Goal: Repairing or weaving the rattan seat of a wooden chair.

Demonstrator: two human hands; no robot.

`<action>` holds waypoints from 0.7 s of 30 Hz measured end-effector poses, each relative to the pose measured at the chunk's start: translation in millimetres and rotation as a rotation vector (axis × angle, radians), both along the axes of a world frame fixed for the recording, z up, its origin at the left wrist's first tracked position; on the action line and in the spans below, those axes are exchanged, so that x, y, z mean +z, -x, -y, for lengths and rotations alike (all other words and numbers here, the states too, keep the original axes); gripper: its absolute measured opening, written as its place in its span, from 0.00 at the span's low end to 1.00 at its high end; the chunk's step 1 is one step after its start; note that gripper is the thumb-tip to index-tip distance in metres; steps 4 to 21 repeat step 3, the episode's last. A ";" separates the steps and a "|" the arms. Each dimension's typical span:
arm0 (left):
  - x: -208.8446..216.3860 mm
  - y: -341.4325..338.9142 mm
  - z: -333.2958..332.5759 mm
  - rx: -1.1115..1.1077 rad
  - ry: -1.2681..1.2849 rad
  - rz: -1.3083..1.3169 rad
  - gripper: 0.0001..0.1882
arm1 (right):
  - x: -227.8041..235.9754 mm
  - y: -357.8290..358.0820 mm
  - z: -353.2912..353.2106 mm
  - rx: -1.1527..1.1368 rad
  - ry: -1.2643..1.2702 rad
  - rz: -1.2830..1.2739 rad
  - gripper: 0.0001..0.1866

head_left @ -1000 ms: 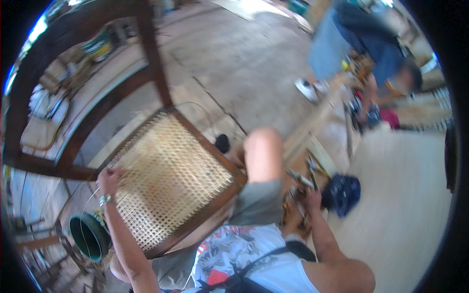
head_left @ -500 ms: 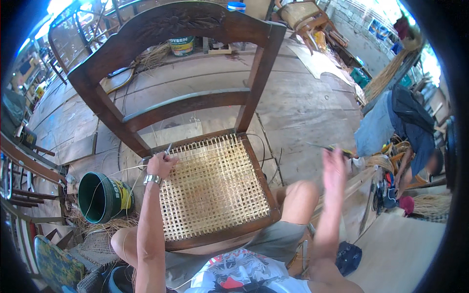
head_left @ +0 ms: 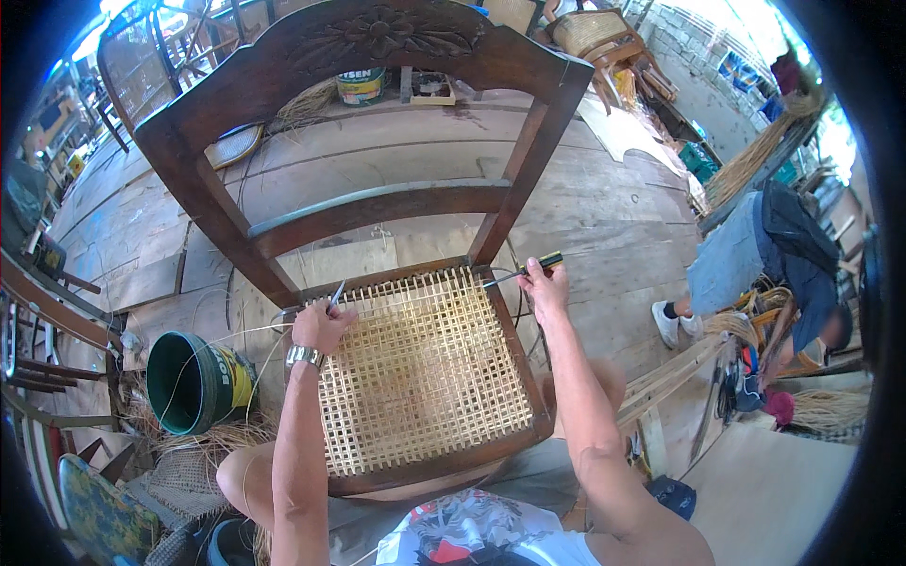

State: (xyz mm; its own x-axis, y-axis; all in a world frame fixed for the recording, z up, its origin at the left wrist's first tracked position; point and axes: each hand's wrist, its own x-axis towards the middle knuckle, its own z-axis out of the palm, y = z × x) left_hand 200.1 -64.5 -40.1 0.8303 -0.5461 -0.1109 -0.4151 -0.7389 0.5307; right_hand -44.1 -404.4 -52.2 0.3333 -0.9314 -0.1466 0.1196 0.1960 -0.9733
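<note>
A dark wooden chair (head_left: 387, 203) with a carved top rail stands in front of me, its seat (head_left: 425, 368) woven from pale cane. My left hand (head_left: 321, 328), a watch on its wrist, rests closed at the seat's back left corner. From its fingers sticks up a pointed metal tool (head_left: 337, 293), its handle hidden. My right hand (head_left: 545, 286) grips a screwdriver (head_left: 554, 258) with a black and yellow handle, its shaft pointing left at the seat's back right corner. A loose cane strand (head_left: 247, 327) runs leftward from near my left hand.
At the left a dark green bucket (head_left: 193, 382) lies tilted among cane scraps. Another bucket (head_left: 361, 87) stands behind the chair. On the right a person (head_left: 788, 255) bends over bundles of cane (head_left: 830, 404). Long wooden strips (head_left: 670, 382) lie right of my knee.
My right hand has swung left with the screwdriver, from out over the floor to the seat's back right corner. My left hand stays at the back left corner. The view has shifted slightly.
</note>
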 end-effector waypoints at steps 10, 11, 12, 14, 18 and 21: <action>0.1 0.3 -0.4 -0.008 -0.010 0.006 0.27 | 7.9 -3.9 -2.0 0.025 0.164 -0.087 0.13; 0.1 0.3 -0.4 -0.008 -0.010 0.006 0.27 | 7.9 -3.9 -2.0 0.025 0.164 -0.087 0.13; 0.1 0.3 -0.4 -0.008 -0.010 0.006 0.27 | 7.9 -3.9 -2.0 0.025 0.164 -0.087 0.13; 0.1 0.3 -0.4 -0.008 -0.010 0.006 0.27 | 7.9 -3.9 -2.0 0.025 0.164 -0.087 0.13; 0.1 0.3 -0.4 -0.008 -0.010 0.006 0.27 | 7.9 -3.9 -2.0 0.025 0.164 -0.087 0.13; 0.1 0.3 -0.4 -0.008 -0.010 0.006 0.27 | 7.9 -3.9 -2.0 0.025 0.164 -0.087 0.13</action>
